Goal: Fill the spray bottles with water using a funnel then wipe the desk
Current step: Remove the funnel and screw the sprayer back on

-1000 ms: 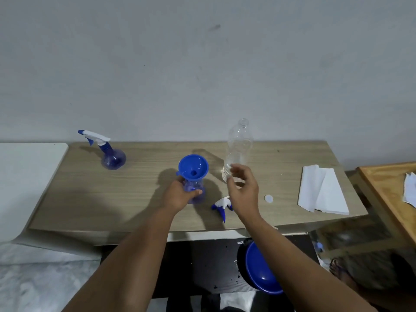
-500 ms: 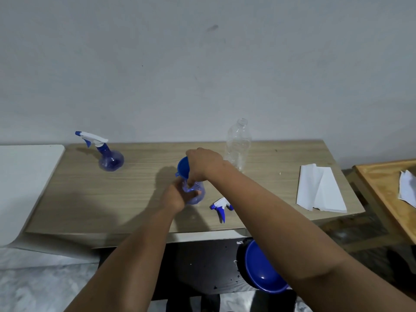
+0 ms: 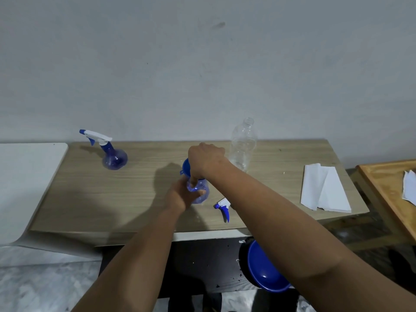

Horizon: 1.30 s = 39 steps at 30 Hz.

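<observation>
At the middle of the wooden desk [image 3: 126,199], my left hand [image 3: 180,197] grips the round blue spray bottle [image 3: 200,192], which has no spray head on it. A blue funnel [image 3: 185,168] sits in its neck, and my right hand [image 3: 204,158] is closed over the funnel from above, hiding most of it. The loose spray head [image 3: 222,207] lies on the desk just right of the bottle. A second blue spray bottle [image 3: 111,154] with its trigger head on stands at the back left. A clear plastic water bottle [image 3: 243,145], uncapped, stands behind my right hand.
Folded white paper towels [image 3: 324,190] lie at the desk's right end. A blue basin [image 3: 265,273] sits on the floor under the desk's front edge. A white surface [image 3: 24,176] adjoins the desk on the left; a wooden table [image 3: 389,190] stands to the right.
My right hand left the clear bottle, moved left and closed over the funnel. My left hand has stayed on the spray bottle.
</observation>
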### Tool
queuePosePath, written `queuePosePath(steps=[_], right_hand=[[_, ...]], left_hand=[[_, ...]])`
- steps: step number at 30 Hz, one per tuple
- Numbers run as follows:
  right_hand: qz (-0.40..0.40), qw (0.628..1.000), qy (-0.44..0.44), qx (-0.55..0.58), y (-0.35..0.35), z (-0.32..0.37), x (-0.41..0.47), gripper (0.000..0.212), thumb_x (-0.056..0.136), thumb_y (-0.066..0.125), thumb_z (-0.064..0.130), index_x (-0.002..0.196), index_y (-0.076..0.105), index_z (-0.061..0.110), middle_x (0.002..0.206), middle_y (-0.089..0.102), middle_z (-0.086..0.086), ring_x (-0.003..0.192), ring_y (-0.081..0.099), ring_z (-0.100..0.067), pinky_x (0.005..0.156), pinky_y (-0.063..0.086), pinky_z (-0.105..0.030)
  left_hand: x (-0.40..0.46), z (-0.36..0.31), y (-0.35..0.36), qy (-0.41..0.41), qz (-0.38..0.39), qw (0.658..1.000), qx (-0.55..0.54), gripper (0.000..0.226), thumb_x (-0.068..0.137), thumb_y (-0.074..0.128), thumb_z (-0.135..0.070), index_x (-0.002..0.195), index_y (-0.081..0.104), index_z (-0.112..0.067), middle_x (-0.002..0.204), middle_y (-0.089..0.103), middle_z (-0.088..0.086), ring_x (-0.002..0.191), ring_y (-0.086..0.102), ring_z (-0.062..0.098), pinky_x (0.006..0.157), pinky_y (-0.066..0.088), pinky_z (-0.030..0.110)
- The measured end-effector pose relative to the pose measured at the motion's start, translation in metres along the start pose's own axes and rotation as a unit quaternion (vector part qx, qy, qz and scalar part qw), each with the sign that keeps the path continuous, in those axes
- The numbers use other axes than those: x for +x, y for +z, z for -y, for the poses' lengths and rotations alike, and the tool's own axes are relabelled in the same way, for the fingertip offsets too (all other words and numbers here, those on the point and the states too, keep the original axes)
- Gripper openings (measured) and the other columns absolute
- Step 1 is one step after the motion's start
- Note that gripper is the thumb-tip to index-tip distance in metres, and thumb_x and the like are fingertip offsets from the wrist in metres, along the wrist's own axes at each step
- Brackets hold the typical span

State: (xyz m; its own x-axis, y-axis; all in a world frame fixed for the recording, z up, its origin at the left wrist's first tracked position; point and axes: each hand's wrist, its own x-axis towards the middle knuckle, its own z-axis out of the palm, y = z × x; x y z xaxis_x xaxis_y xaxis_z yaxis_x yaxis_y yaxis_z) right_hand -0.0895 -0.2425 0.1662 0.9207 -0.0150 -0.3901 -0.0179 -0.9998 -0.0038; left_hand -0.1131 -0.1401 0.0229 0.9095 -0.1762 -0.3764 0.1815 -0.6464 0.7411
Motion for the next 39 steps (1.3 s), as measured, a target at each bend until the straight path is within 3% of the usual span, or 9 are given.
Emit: queuePosePath(steps=[7,11,14,17,21,24,32,36,39], right_hand=[[0.076,0.996,-0.032,-0.033,-0.021,0.005,-0.004,0.081,0.068,0.094,0.037,0.135,0.052,0.018,0.124,0.061,-0.006,0.11,0.063,-0.033,0.085,0.054,-0.043],[0.083,0.995,-0.044,-0.029,-0.062,-0.009,-0.013,0.053,0.072,0.089,0.036,0.114,0.064,0.013,0.106,0.067,-0.004,0.095,0.069,-0.028,0.082,0.057,-0.038],[0.028,0.994,-0.024,0.108,-0.066,-0.028,-0.01,0.058,0.075,0.085,0.026,0.12,0.052,0.011,0.097,0.065,-0.001,0.082,0.062,-0.018,0.067,0.05,-0.032],[-0.054,0.955,-0.003,0.291,-0.04,-0.04,0.004,0.073,0.073,0.086,0.025,0.131,0.044,0.012,0.105,0.064,-0.002,0.089,0.064,-0.02,0.079,0.057,-0.04],[-0.106,0.87,0.07,0.476,0.029,-0.047,0.038,0.076,0.07,0.091,0.024,0.132,0.047,0.015,0.12,0.061,-0.005,0.099,0.063,-0.024,0.076,0.05,-0.032],[-0.105,0.845,0.115,0.511,0.073,-0.05,0.059,0.079,0.069,0.093,0.025,0.135,0.053,0.012,0.122,0.061,-0.002,0.101,0.061,-0.02,0.079,0.046,-0.029],[-0.055,0.841,0.165,0.513,0.149,-0.053,0.088,0.077,0.068,0.094,0.031,0.133,0.057,0.017,0.115,0.064,0.003,0.1,0.062,-0.017,0.087,0.05,-0.031],[-0.052,0.877,0.171,0.446,0.159,-0.051,0.092,0.062,0.067,0.085,0.04,0.123,0.062,0.024,0.108,0.071,0.002,0.096,0.07,-0.023,0.084,0.059,-0.039],[-0.068,0.899,0.16,0.402,0.152,-0.053,0.083,0.044,0.075,0.076,0.023,0.118,0.066,0.021,0.105,0.073,-0.001,0.091,0.071,-0.024,0.074,0.051,-0.031]], left_hand=[[-0.004,-0.002,-0.003,0.033,0.013,0.999,0.017,0.031,0.083,0.076,-0.024,0.106,0.056,-0.021,0.09,0.059,-0.013,0.086,0.06,0.009,0.081,0.039,0.019],[0.009,0.015,-0.001,0.054,0.018,0.998,-0.036,0.035,0.084,0.074,-0.032,0.114,0.06,-0.023,0.103,0.067,-0.004,0.094,0.064,0.016,0.099,0.05,0.045],[-0.002,0.002,-0.009,0.039,0.005,0.999,-0.031,0.051,0.076,0.085,-0.033,0.12,0.059,-0.027,0.106,0.067,-0.009,0.1,0.066,0.016,0.087,0.053,0.029],[-0.003,-0.003,-0.009,0.02,0.029,0.997,-0.066,0.049,0.076,0.085,-0.015,0.116,0.058,-0.025,0.101,0.067,-0.007,0.094,0.064,0.016,0.074,0.046,0.019],[-0.003,0.005,-0.008,0.046,0.001,0.997,-0.055,0.048,0.072,0.087,-0.023,0.114,0.063,-0.022,0.093,0.069,-0.009,0.091,0.068,0.016,0.083,0.052,0.033],[0.002,0.014,-0.006,0.061,0.0,0.997,-0.041,0.052,0.07,0.085,-0.028,0.117,0.064,-0.02,0.1,0.071,-0.006,0.093,0.067,0.014,0.087,0.054,0.038],[0.011,0.024,-0.005,0.075,0.007,0.996,-0.046,0.064,0.069,0.086,-0.036,0.128,0.059,-0.031,0.113,0.069,-0.015,0.104,0.064,0.004,0.091,0.051,0.029],[0.011,0.023,-0.003,0.077,0.009,0.996,-0.05,0.061,0.071,0.086,-0.034,0.126,0.059,-0.033,0.11,0.069,-0.017,0.101,0.063,-0.001,0.09,0.052,0.027],[0.008,0.021,-0.004,0.081,0.008,0.995,-0.051,0.059,0.072,0.086,-0.033,0.125,0.059,-0.034,0.109,0.069,-0.018,0.099,0.063,-0.002,0.089,0.052,0.026]])
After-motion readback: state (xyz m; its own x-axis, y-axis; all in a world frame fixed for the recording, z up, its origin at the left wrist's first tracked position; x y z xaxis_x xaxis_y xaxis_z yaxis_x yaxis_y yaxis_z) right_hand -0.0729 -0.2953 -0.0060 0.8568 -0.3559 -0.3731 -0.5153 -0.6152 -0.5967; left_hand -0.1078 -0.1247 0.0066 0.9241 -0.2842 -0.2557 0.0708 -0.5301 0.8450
